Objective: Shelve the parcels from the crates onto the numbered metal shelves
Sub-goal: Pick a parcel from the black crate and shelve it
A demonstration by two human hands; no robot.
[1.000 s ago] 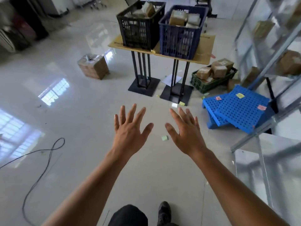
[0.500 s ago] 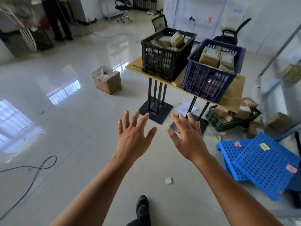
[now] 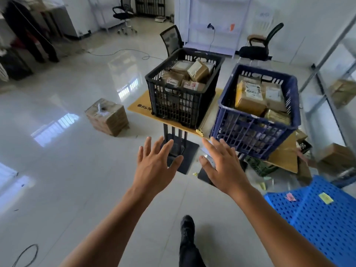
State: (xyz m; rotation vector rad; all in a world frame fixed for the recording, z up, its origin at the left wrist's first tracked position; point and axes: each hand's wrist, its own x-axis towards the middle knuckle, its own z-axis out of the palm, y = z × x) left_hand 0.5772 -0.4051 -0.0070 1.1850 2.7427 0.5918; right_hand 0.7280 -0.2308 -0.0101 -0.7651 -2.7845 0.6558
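Both hands are out in front with fingers spread, left hand and right hand holding nothing, while the parcels sit piled in the black crate and blue crate on the table, metal shelves off right.

Both bare forearms reached forward from the lower edge of the head view, backs of the hands turned up. The left hand was spread with its fingers straight and apart, thumb out to the side, holding nothing. The right hand lay just beside it, fingers likewise extended and splayed, also empty.
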